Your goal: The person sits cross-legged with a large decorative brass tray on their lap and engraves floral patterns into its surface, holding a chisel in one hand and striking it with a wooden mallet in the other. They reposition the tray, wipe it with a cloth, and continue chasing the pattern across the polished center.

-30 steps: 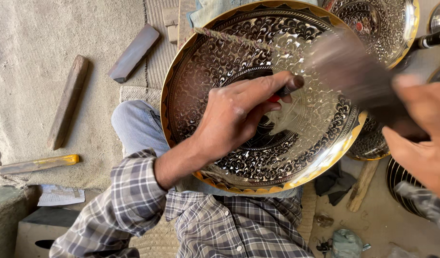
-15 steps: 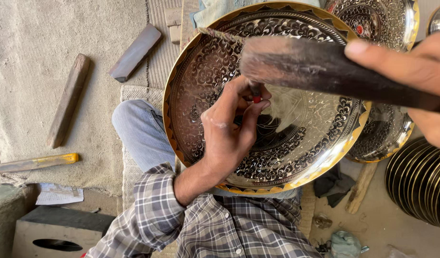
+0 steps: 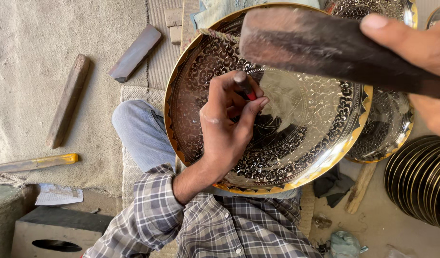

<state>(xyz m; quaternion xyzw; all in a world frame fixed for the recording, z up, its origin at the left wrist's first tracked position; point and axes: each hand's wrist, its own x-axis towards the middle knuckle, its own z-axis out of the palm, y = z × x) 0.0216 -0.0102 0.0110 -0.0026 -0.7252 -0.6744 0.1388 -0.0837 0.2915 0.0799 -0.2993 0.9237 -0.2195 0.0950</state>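
Brass fills the middle of your view: a large round engraved brass plate (image 3: 296, 143) with a gold-coloured rim, propped across your lap over the jeans-clad knee (image 3: 141, 136). Your left hand (image 3: 227, 126) rests on its patterned face, fingers pinched together around a small dark chisel with a red band (image 3: 245, 86), held upright with its tip toward the plate's plainer centre. Your right hand (image 3: 416, 62) is wrapped tight around the handle of a dark, worn hammer-like wooden tool (image 3: 320, 45), which hangs over the plate's upper edge, near the chisel's head but apart from it (whether they touch at any point, you cannot tell).

Just behind the big plate, on the right, lies a second engraved brass plate (image 3: 387, 124), partly covered by the first. Further right stands a stack of dark round dishes (image 3: 421, 177). On the beige carpet (image 3: 28, 57) to the left lie a dark flat stone block (image 3: 135, 52), a long wooden stick (image 3: 68, 100) and a yellow-tipped tool (image 3: 36, 163).
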